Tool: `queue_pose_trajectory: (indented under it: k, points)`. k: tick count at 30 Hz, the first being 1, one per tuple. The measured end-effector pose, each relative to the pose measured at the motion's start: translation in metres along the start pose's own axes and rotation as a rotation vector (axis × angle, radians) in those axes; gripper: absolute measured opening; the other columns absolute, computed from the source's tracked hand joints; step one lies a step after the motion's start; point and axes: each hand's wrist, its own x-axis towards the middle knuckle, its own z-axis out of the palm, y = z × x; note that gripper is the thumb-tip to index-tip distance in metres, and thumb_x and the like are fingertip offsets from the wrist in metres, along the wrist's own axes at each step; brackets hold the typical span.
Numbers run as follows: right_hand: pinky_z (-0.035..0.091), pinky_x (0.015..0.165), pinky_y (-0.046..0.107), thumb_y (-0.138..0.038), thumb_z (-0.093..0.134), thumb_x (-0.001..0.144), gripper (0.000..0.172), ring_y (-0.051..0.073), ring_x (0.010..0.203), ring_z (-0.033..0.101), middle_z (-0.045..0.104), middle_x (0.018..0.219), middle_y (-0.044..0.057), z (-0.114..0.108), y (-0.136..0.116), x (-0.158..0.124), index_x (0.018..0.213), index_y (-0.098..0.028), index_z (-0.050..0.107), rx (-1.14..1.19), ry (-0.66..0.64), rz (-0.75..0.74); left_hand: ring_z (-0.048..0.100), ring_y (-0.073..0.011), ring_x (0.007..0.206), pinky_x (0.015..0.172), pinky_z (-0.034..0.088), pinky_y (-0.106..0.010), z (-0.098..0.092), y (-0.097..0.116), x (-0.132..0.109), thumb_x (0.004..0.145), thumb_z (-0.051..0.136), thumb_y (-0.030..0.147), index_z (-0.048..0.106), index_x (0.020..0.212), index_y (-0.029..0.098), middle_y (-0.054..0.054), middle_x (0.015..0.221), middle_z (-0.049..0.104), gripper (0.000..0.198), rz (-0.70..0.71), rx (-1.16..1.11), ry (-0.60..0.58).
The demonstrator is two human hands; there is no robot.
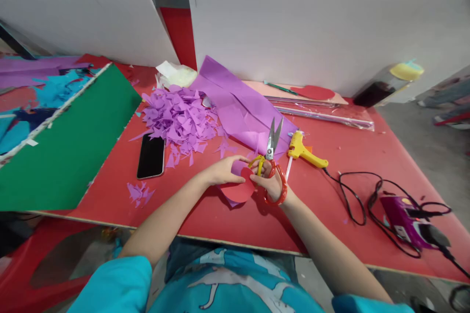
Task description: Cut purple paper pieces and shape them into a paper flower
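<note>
Near the table's front edge, my left hand (224,171) is closed on a red paper cutout (237,192) with rounded edges. A piece of purple paper (238,167) lies against it and also shows below it. Red-handled scissors (282,187) hang on my right hand (270,182), their parted blades pointing away from me. The fingertips of that hand also pinch the right edge of the red cutout. A small yellow-handled tool (258,162) shows between the two hands; its far part is hidden.
Purple scraps (179,115) are heaped behind a black phone (151,156). Purple sheets (238,102) lie behind my hands. A yellow glue gun (306,151) and its cable are at right, beside a purple power box (407,222). A green board (73,146) covers the left.
</note>
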Motion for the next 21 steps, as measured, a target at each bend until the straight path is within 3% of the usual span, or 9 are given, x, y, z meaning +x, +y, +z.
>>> queue_pose_trajectory:
  k: [4, 10, 14, 21]
  points:
    - [0.04, 0.036, 0.022, -0.033, 0.067, 0.066, 0.033, 0.009, 0.046, 0.048, 0.05, 0.065, -0.006, -0.003, 0.003, 0.0, 0.088, -0.022, 0.045, -0.097, 0.113, -0.105, 0.06, -0.0226, 0.093, 0.085, 0.045, -0.033, 0.004, 0.001, 0.0, 0.06, 0.071, 0.022, 0.06, 0.103, 0.013, -0.009, 0.102, 0.065, 0.045, -0.037, -0.128, 0.103]
    - [0.046, 0.055, 0.026, -0.029, 0.063, 0.064, 0.027, 0.011, 0.057, 0.05, 0.048, 0.067, -0.004, -0.011, 0.001, 0.006, 0.084, -0.021, 0.046, -0.163, 0.285, -0.314, 0.064, -0.0205, 0.078, 0.073, 0.049, -0.031, -0.004, -0.004, -0.001, 0.061, 0.07, 0.023, 0.063, 0.083, 0.011, -0.009, 0.085, 0.069, 0.026, -0.069, -0.204, 0.171]
    - [0.046, 0.055, 0.028, -0.027, 0.063, 0.065, 0.026, 0.012, 0.057, 0.05, 0.047, 0.067, -0.005, -0.014, 0.002, 0.006, 0.085, -0.022, 0.045, -0.202, 0.276, -0.322, 0.062, -0.0152, 0.064, 0.061, 0.048, -0.027, -0.008, -0.01, -0.002, 0.066, 0.065, 0.025, 0.064, 0.083, 0.01, -0.007, 0.076, 0.068, 0.023, -0.064, -0.226, 0.218]
    - [0.046, 0.06, 0.028, -0.028, 0.063, 0.067, 0.029, 0.012, 0.061, 0.05, 0.046, 0.072, -0.004, -0.013, 0.003, 0.004, 0.089, -0.021, 0.046, -0.289, 0.217, -0.32, 0.06, -0.0133, 0.062, 0.057, 0.045, -0.023, -0.016, -0.009, -0.004, 0.062, 0.069, 0.022, 0.066, 0.085, 0.012, -0.005, 0.077, 0.068, 0.026, -0.025, -0.154, 0.178]
